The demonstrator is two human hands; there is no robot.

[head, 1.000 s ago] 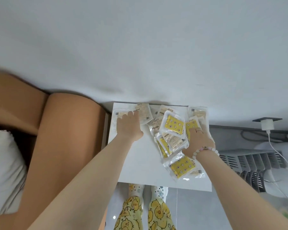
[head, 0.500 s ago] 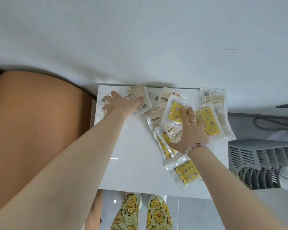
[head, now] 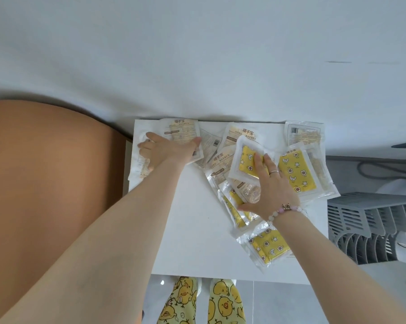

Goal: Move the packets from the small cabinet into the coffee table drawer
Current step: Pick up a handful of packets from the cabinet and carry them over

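Observation:
Several hand-warmer packets lie scattered on the white top of the small cabinet (head: pixel 192 230). My left hand (head: pixel 169 153) rests flat on the packets at the back left, its thumb on a beige packet (head: pixel 181 132). My right hand (head: pixel 272 190) presses with straight fingers on a tilted packet with a yellow pouch (head: pixel 246 160), which tops an overlapping pile. Another yellow packet (head: pixel 297 174) lies just right of that hand, and one more (head: pixel 267 244) sits near the front edge under my wrist. No drawer is in view.
A brown padded armrest (head: pixel 57 183) stands against the cabinet's left side. The white wall (head: pixel 197 54) runs right behind it. A grey slatted appliance (head: pixel 370 225) and cables sit to the right. My legs in duck-print trousers (head: pixel 181 300) show below the front edge.
The view has moved closer. My right hand slid from the right packets onto the tilted yellow one. My left hand stays on the back-left packets, fingers now spread further left.

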